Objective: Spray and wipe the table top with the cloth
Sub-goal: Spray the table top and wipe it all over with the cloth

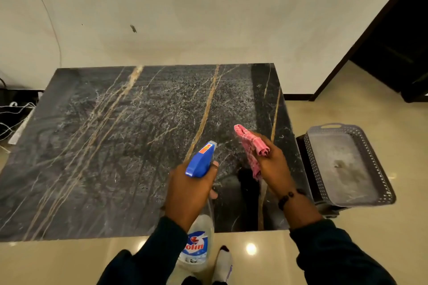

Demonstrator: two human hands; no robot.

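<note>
Here, one table top: dark marble slab with tan and white veins, set against a pale wall, its middle speckled with fine droplets. One spray bottle: clear body with blue-and-white label, blue trigger head, nozzle aimed out over the slab; held above the near edge. One left hand: fingers wrapped round the bottle's neck, forefinger at the trigger. One cloth: pink, bunched, raised clear of the surface over the right part of the table. One right hand: clenched round the cloth, one beaded bracelet at the wrist. Two dark sleeves, one per arm. One tray: grey plastic, perforated rim, standing just beside the table's right side on a dark stand. One cluster of white cables at far left on the floor. One socked foot below the bottle on the glossy beige floor.
</note>
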